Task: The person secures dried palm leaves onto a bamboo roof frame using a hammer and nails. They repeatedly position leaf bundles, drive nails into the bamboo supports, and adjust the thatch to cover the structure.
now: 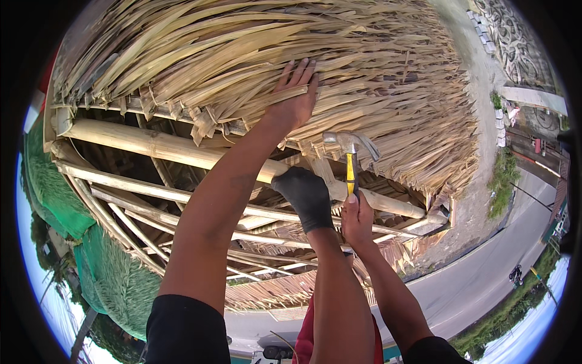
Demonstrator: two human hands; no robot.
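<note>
My left hand (295, 100) lies with its fingers spread on the dry thatch (376, 91), and a loose strip of leaf crosses its back. In my right hand (357, 219) is a claw hammer (351, 161) with a yellow and black handle. Its metal head is up, close to the lower edge of the thatch, with the claw toward the right. Between my arms a bare limb, which looks like a leg, ends in a black covering (303, 193). That dark end rests against a thick bamboo pole (151, 141) below the thatch.
Thinner bamboo poles (133, 182) form an open frame with gaps between them. Green netting (112, 279) covers another thatched slope at the left. Far below run a grey road (479, 261) and a concrete strip (482, 91) at the right. Red cloth (306, 330) shows near the lower edge.
</note>
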